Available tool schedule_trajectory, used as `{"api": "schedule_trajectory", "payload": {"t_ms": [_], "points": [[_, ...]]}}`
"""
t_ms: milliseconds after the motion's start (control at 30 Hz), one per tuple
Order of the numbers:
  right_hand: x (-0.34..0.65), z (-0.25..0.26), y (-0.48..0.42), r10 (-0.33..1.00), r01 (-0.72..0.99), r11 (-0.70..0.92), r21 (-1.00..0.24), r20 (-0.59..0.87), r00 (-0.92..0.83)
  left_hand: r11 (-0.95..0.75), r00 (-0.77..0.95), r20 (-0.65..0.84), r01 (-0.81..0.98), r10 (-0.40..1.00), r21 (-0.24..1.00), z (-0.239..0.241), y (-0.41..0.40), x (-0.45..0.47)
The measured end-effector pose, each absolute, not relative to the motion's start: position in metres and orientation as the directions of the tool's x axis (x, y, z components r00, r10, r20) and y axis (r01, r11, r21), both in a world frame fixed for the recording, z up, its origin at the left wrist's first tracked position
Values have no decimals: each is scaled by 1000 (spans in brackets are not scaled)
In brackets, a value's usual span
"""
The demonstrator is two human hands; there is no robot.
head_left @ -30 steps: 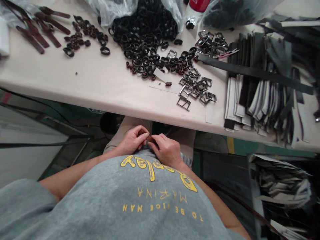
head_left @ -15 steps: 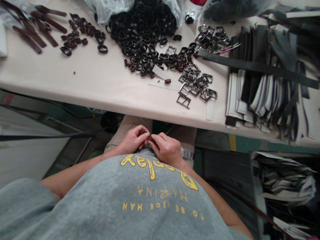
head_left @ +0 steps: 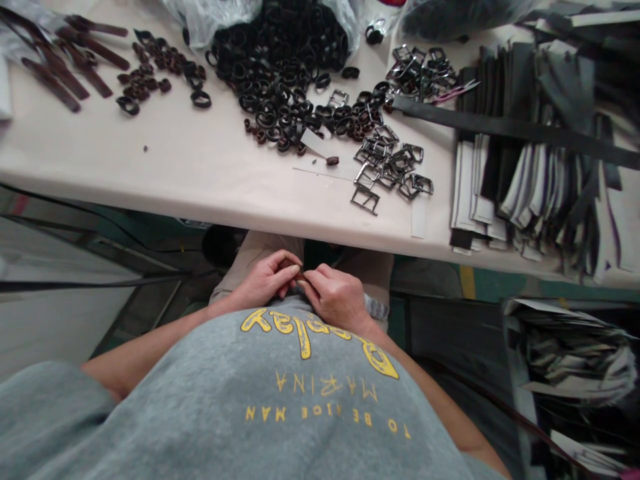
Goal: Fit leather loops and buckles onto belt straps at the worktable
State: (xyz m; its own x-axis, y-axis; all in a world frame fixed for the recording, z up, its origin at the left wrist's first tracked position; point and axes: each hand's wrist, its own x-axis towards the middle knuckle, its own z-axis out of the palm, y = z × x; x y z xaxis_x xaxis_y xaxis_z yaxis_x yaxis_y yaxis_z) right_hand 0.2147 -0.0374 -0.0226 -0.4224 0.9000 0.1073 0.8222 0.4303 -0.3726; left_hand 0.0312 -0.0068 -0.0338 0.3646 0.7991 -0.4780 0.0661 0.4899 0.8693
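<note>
Cream worktop (head_left: 200,173) spans the background; below its near edge, the left hand (head_left: 267,277) and right hand (head_left: 336,295) pinch a small, mostly hidden brown strip (head_left: 301,275); one slackened pinch could drop it.

Pink-handled scissors (head_left: 454,92): lying beside metal buckles (head_left: 420,70).
Plastic bag (head_left: 215,20): crumpled, beside black loops (head_left: 280,60).
Bin (head_left: 516,370): holding pale strips (head_left: 580,363).

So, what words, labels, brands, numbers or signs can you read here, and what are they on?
"TO BE NICE MAN": gray T-shirt front, upside down, with the "N" of "NICE" creased.
"MARINA": same T-shirt, also upside down.
Large yellow lettering, same T-shirt: too folded to read whole.
I can read no other text.
</note>
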Motion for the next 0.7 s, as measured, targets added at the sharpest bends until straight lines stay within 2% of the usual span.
{"api": "schedule_trajectory", "payload": {"t_ms": [133, 233, 367, 500, 633, 700], "points": [[223, -21, -38, 899, 829, 428, -360, 72, -433, 496, 281, -488, 47, 826, 867, -31, 0, 25], [232, -18, -37, 914, 807, 362, -466, 8, -405, 494, 212, -482, -2, 850, 870, -30, 3, 20], [244, -8, -30, 908, 722, 168, -671, -179, -378, 534, 372, -511, 49, 775, 844, -29, 0, 20], [249, 5, -15, 830, 618, 8, -786, -339, -442, 602, 485, -542, 38, 687, 798, -25, -6, 27], [243, 8, -3, 732, 566, -12, -825, -393, -557, 600, 477, -558, 76, 679, 796, -22, -6, 33], [236, 5, -2, 768, 621, 57, -781, -363, -528, 601, 462, -567, 87, 683, 795, -24, -5, 33]]}}
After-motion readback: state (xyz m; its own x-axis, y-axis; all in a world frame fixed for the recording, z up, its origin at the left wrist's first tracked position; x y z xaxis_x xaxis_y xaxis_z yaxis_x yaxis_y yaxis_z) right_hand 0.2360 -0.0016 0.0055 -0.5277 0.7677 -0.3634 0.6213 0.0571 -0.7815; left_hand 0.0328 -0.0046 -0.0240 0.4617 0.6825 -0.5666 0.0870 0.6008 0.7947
